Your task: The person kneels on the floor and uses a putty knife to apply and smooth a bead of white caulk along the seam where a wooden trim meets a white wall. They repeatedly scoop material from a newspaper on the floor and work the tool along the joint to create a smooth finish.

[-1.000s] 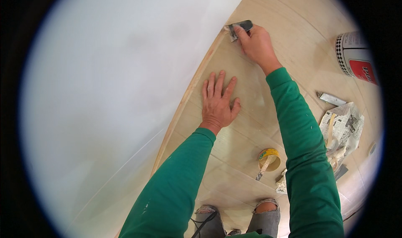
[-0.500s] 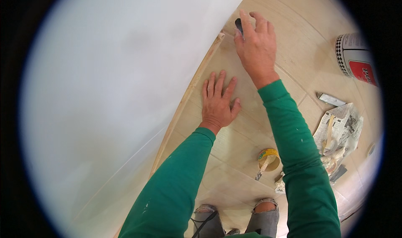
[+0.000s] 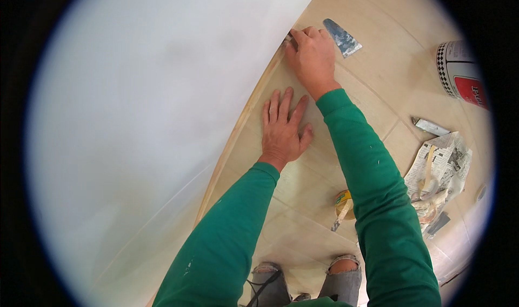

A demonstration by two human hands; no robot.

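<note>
My left hand lies flat on the beige floor tile, fingers spread and palm down, holding nothing. My right hand reaches further ahead, with its curled fingertips against the wooden baseboard at the foot of the white wall. A small pale bit shows at those fingertips, too small to name. A metal scraper blade smeared with grey sticks out on the floor at the right side of that hand. Its handle is hidden, so I cannot tell whether the hand grips it. Both sleeves are green.
A roll of yellow tape lies by my right forearm. Crumpled newspaper with scraps and a small flat tool sit to the right. A paint can stands at the far right. My knees in torn jeans rest below.
My right hand held the scraper at the baseboard, then spread over it. Now its fingers curl at the baseboard and the blade shows to its right. The left hand stayed put.
</note>
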